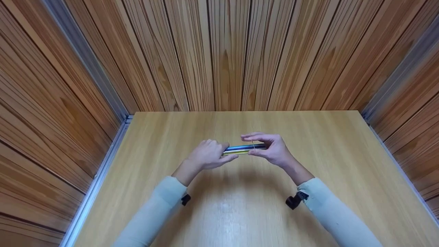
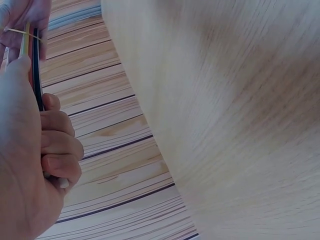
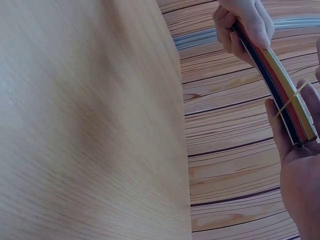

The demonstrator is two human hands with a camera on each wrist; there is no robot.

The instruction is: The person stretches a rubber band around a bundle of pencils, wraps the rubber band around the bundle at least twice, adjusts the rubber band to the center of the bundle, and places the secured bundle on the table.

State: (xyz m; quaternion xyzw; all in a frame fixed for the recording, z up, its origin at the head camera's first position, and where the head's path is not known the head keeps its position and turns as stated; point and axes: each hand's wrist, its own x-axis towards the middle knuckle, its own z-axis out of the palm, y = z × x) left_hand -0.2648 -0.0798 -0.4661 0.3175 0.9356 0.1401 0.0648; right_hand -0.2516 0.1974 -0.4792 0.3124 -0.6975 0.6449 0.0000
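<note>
My left hand (image 1: 209, 154) grips one end of a bundle of thin coloured sticks (image 1: 240, 149) that look like pencils, held above the table. Blue and yellow ones show in the head view; black, red and yellow in the right wrist view. Pale tips (image 2: 63, 183) poke out below the left fingers. Around the bundle's other end is my right hand (image 1: 276, 150), thumb and fingers spread apart. A thin yellow rubber band (image 3: 289, 103) stretches between them, across the sticks. Whether it passes fully round the bundle cannot be told.
The wooden table (image 1: 154, 133) lies below both hands. Plank walls (image 1: 226, 55) rise behind and at both sides, with grey metal rails (image 1: 92, 178) along the edges. A small black camera (image 1: 296, 200) is strapped at the right wrist.
</note>
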